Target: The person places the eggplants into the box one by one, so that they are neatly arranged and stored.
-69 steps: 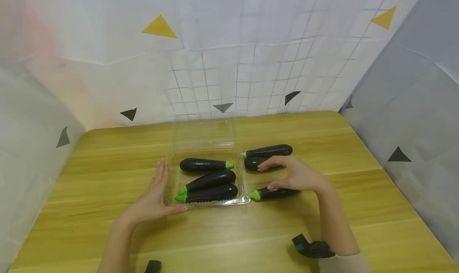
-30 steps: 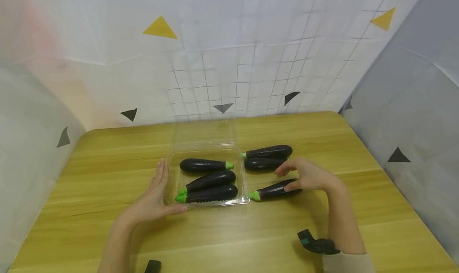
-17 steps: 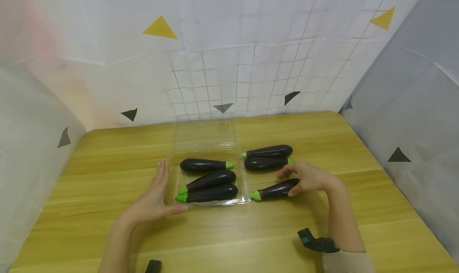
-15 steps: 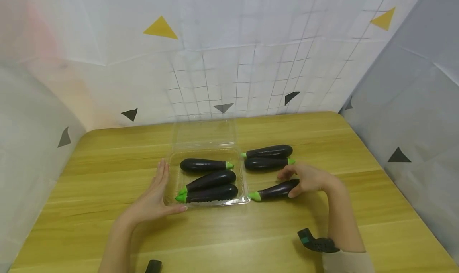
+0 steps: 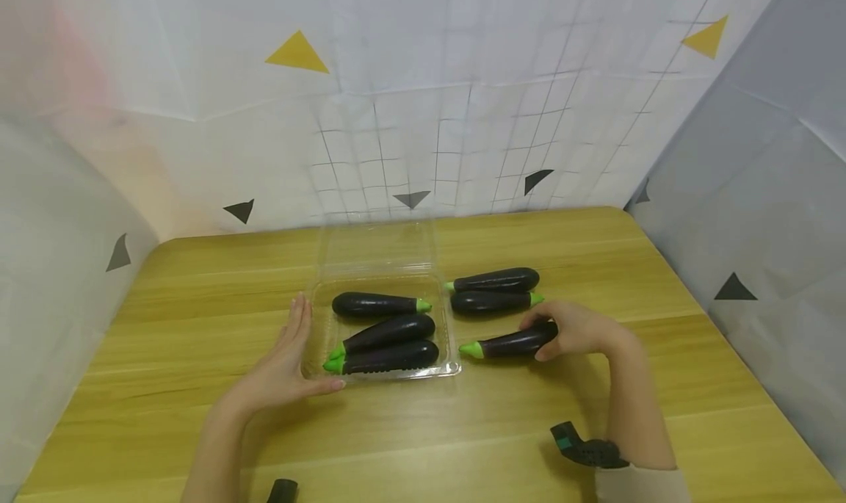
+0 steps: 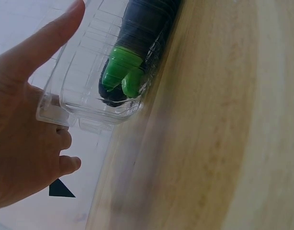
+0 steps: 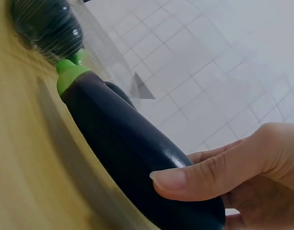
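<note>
My right hand (image 5: 575, 330) pinches the thick end of a dark eggplant (image 5: 512, 343) between thumb and fingers. Its green stem end points left, and in the right wrist view a shadow lies beside the eggplant (image 7: 123, 129) on the tabletop. A clear plastic clamshell container (image 5: 456, 368) stands left of it, lid raised at the back. Three eggplants (image 5: 390, 332) lie inside. Around the container's front-left corner rests my left hand (image 5: 280, 363), fingers straight along the left side and thumb along the front. The left wrist view shows that thumb (image 6: 46, 40) extended against the clear wall.
Two more eggplants (image 5: 492, 302) lie side by side behind my right hand, right of the container. The wooden table (image 5: 396, 444) meets a white sheet (image 5: 396, 143) with grid lines and triangles at the back. Further sheets hang at both sides.
My right hand has moved from above the eggplants to the front one's thick end and now grips it. That eggplant has risen slightly. The left hand and container stay put.
</note>
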`<state>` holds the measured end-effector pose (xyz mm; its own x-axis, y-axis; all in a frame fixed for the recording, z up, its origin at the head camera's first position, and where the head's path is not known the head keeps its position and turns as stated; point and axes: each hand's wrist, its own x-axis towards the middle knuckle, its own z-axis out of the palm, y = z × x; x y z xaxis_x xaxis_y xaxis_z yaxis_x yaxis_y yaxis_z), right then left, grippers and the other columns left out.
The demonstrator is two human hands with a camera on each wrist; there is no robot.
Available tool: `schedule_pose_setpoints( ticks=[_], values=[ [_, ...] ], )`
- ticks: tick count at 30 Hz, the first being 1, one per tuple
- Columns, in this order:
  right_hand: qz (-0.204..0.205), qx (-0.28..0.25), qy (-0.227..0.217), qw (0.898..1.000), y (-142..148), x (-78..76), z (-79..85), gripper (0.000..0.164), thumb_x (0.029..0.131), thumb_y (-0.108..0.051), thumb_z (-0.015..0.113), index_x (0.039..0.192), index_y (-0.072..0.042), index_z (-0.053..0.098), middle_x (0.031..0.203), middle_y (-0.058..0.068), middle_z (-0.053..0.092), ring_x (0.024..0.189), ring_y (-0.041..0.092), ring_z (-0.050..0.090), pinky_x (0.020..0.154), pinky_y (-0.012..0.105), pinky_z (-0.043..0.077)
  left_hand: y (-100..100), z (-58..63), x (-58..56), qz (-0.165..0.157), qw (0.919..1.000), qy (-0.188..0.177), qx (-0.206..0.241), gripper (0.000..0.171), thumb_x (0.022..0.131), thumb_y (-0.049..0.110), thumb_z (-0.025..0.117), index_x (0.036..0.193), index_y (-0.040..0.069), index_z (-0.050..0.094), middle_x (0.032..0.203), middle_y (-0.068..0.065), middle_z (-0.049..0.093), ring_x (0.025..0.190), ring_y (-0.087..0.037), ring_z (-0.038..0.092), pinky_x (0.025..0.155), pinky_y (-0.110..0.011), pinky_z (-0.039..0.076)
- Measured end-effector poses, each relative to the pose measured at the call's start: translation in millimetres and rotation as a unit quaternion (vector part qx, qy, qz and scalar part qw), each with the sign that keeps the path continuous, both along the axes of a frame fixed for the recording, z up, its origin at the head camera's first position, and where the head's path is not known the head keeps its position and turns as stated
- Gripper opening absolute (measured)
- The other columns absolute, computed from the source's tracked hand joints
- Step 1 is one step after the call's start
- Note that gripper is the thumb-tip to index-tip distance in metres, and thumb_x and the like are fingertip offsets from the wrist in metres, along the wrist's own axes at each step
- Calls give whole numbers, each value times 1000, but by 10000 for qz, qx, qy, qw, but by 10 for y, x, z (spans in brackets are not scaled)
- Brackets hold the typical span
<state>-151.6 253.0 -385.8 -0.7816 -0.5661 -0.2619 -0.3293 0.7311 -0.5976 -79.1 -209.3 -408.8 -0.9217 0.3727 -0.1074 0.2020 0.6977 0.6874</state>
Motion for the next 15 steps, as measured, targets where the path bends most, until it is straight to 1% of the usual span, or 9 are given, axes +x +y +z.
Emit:
schedule_pose_setpoints(
  ticks=[5, 10, 13, 15],
  values=[
    [-117, -22, 180, 9998, 25, 18, 58, 45, 71, -18, 84, 112, -9, 67, 110, 3, 64, 99, 22, 56, 86, 42, 47, -3, 1, -4, 8, 10000, -9, 3, 131, 74, 49, 79, 151, 8, -19, 153, -2, -33, 142, -28, -22, 109, -65, 5],
    [-130, -111, 412, 9990, 51, 40, 97, 42, 73, -21, 83, 110, -9, 68, 106, 1, 65, 94, 19, 57, 82, 39, 48, -4, -4, -4, -7, 10000, -11, 21, 131, 74, 49, 79, 151, 9, -19, 153, -2, -33, 142, -28, -23, 109, -65, 5],
    [-259, -226, 484, 9982, 61, 61, 134, 40, 75, -21, 82, 109, -8, 67, 102, 1, 65, 89, 18, 56, 78, 36, 48, -5, -6, -2, -5, 10000, -20, 35, 131, 74, 49, 79, 151, 9, -19, 153, -1, -33, 142, -28, -23, 109, -65, 5],
    [-392, -248, 603, 9971, 54, 79, 164, 40, 76, -23, 81, 110, -9, 67, 101, 1, 65, 88, 18, 56, 78, 37, 48, -7, -6, -1, -3, 10000, -23, 32, 131, 74, 49, 79, 151, 9, -19, 153, -1, -33, 142, -28, -23, 109, -65, 5]
  ],
)
